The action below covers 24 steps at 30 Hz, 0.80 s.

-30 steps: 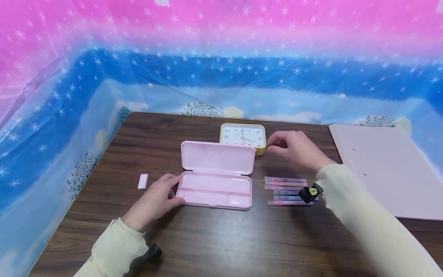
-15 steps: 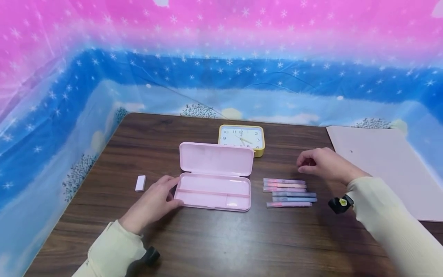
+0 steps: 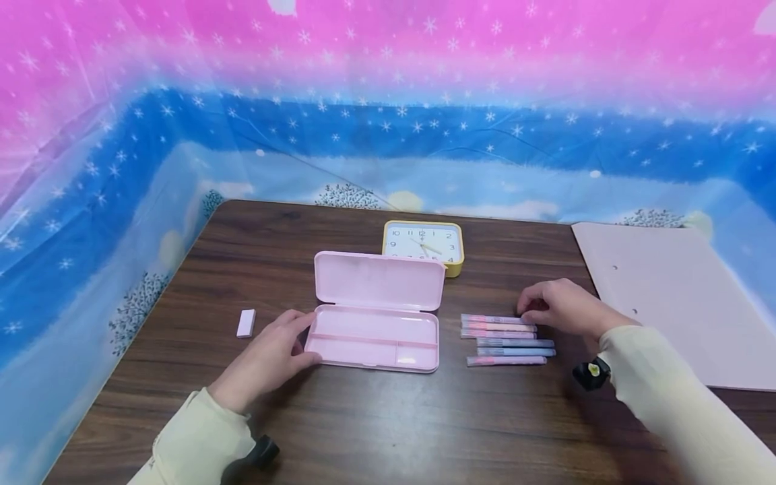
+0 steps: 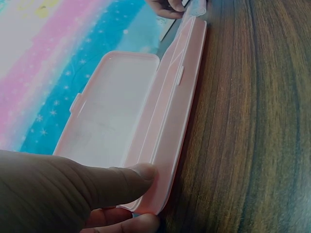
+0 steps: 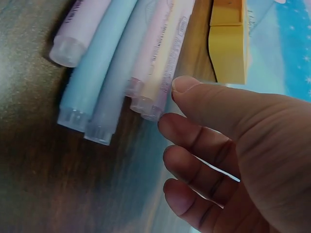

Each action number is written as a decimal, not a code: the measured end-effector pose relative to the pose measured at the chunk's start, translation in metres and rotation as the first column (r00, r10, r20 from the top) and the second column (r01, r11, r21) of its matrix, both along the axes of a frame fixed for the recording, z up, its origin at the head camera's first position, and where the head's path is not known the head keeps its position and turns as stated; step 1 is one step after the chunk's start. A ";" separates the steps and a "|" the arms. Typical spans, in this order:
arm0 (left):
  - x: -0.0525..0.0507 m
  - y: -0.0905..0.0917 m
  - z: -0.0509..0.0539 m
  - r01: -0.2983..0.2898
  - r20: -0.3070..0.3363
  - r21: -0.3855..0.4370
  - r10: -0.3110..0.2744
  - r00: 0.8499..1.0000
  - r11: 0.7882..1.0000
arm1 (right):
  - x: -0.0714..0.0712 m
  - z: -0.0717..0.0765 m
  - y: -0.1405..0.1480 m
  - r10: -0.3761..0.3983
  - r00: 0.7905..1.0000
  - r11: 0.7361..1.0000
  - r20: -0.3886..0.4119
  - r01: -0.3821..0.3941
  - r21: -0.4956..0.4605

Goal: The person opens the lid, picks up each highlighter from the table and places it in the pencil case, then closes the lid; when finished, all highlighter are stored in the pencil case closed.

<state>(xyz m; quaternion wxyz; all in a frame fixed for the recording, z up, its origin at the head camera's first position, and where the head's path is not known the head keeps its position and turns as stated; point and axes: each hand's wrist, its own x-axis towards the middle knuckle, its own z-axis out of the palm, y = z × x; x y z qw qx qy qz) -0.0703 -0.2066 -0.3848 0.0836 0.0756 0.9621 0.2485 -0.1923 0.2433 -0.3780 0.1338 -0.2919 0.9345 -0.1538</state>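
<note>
My left hand (image 3: 267, 357) grips the left end of a pink pencil case (image 3: 376, 268), whose lid stands raised; in the left wrist view the thumb of that hand (image 4: 73, 194) lies on the rim of the case (image 4: 172, 121). The case's compartments hold nothing. Several pastel pens (image 3: 515, 343) lie side by side to the right of it. My right hand (image 3: 566, 308) is at the right end of the rearmost pen (image 3: 494, 319). From the right wrist, the hand (image 5: 218, 136) shows thumb and forefinger apart beside the pen ends (image 5: 153, 112), gently bent, with nothing held.
Behind the raised lid stands a yellow clock (image 3: 457, 268). A white eraser (image 3: 246, 323) lies left of my left hand. At the right side of the wooden table (image 3: 388, 431) is a large pale board (image 3: 679, 303). Patterned cloth (image 3: 364, 121) hangs behind the table.
My right hand has moved from beside the clock, out to the right, then down to the pens' right ends. The left hand remains on the case.
</note>
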 end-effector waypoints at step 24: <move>0.001 0.000 0.000 -0.017 0.035 -0.021 0.018 0.999 1.000 | -0.001 -0.005 -0.003 0.024 1.000 0.999 -0.005 -0.024 0.023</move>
